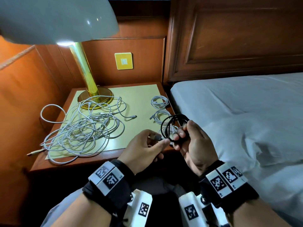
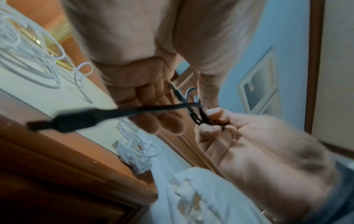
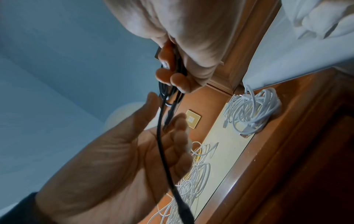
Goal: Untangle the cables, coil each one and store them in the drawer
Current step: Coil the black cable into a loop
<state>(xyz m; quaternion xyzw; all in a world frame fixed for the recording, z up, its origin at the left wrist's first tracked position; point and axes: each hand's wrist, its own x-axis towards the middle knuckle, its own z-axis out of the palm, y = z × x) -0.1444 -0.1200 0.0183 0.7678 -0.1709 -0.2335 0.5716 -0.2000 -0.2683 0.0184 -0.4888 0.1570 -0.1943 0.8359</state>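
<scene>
1. left hand (image 1: 144, 145), lower centre of the head view: thumb and forefinger pinching the plug end of the black cable (image 1: 173, 126), other fingers loosely curled; probably feeding the tail so the last turn can close.
2. right hand (image 1: 195, 141), just right of it: fingers curled round the gathered black loops, held above the nightstand (image 1: 101, 157) edge to keep the coil from springing open.
3. far left on the nightstand: white tangle (image 1: 82, 128), unsorted; right side: two finished white coils (image 1: 159, 102), parked apart so nothing re-tangles.
4. left wrist view alone shows the plug (image 2: 74, 121) jutting free past the fingers; right wrist view shows strands clamped against the palm; drawer seen in none.
</scene>
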